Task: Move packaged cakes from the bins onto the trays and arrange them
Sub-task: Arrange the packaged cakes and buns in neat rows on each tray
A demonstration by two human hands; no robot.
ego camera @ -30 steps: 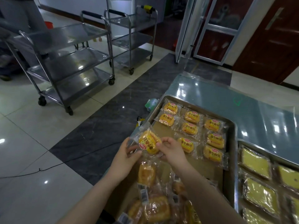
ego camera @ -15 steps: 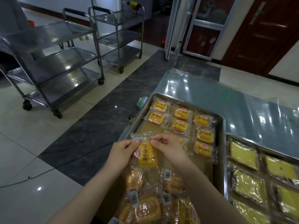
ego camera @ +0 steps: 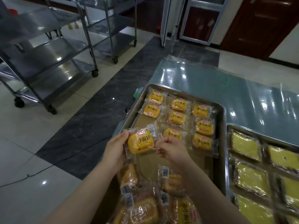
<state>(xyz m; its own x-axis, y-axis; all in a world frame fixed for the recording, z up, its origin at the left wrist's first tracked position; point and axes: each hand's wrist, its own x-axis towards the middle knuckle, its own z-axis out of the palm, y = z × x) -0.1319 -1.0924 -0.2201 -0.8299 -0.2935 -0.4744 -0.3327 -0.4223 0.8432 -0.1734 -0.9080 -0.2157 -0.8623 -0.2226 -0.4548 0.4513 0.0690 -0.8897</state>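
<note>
1. Cake (ego camera: 140, 141): one wrapped pack, held just above the tray (ego camera: 221, 159). It sits over bare liner at the tray's left side, on the near side of the left column's two packs.
2. Left grip (ego camera: 115, 147) is clamped on the wrapper's left edge. Right grip (ego camera: 171, 148) pinches the right seam. Both are closed on the cake.
3. Handling, judged: light, with a soft body that dents if squeezed. The film is glossy, likely slippery and crinkly.
4. Best hold: the flat sealed edges, not the body. Lay it flat, label up, in line with the rows (ego camera: 178, 117) at the tray's far end.
5. Pile (ego camera: 145, 206) at the tray's near end: similar packs, several showing barcode stickers.
</note>
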